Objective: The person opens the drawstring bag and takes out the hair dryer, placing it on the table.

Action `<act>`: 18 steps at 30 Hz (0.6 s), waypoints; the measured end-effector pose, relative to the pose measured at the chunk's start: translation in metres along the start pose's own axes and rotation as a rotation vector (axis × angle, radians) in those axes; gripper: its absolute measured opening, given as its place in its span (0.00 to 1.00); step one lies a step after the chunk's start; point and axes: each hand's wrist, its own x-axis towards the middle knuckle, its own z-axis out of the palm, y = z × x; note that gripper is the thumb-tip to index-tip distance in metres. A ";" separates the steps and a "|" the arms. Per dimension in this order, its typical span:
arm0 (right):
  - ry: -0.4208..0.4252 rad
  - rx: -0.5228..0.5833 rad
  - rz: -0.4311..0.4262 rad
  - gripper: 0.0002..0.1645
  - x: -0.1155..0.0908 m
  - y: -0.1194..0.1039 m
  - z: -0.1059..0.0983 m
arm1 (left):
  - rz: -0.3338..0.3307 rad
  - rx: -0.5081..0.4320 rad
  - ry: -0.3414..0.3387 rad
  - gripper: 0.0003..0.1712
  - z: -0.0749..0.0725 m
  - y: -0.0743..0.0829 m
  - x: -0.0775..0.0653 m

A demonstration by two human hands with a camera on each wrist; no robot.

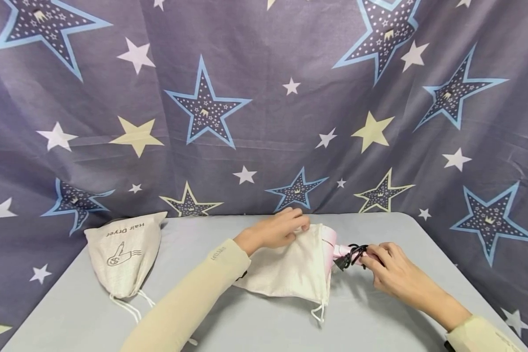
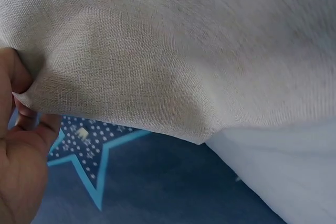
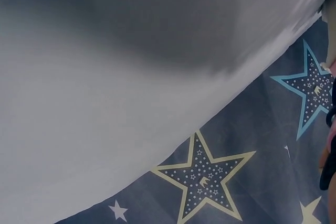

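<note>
1. Pink hair dryer (image 1: pixel 329 240): partway inside cloth bag (image 1: pixel 286 274), over grey table (image 1: pixel 405 230).
2. Left hand (image 1: pixel 276 230): nearly closed, pinching bag's edge.
3. Right hand (image 1: pixel 396 275): curled round dryer handle (image 1: pixel 342 250), beside bundled black cord (image 1: pixel 355 251).

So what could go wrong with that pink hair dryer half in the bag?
A few things, maybe. The black cord is bunched outside the bag, so its plug might snag on the cloth. The white drawstring dangles at the bag's mouth and could get tangled with it. And the left hand only pinches the bag's edge, so the cloth could slip while the right hand moves the hair dryer.
</note>
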 end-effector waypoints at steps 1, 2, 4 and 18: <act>0.001 -0.002 0.001 0.23 0.000 0.000 0.000 | 0.001 -0.001 0.007 0.21 -0.001 -0.002 -0.002; 0.001 -0.004 0.004 0.23 0.000 0.001 0.000 | -0.001 -0.001 0.014 0.22 -0.001 -0.004 -0.005; -0.009 -0.013 0.018 0.23 0.000 0.003 -0.001 | -0.014 -0.002 0.017 0.22 -0.001 -0.008 -0.009; -0.068 -0.062 0.150 0.21 -0.009 0.016 -0.006 | -0.048 -0.022 0.002 0.21 0.004 -0.016 -0.025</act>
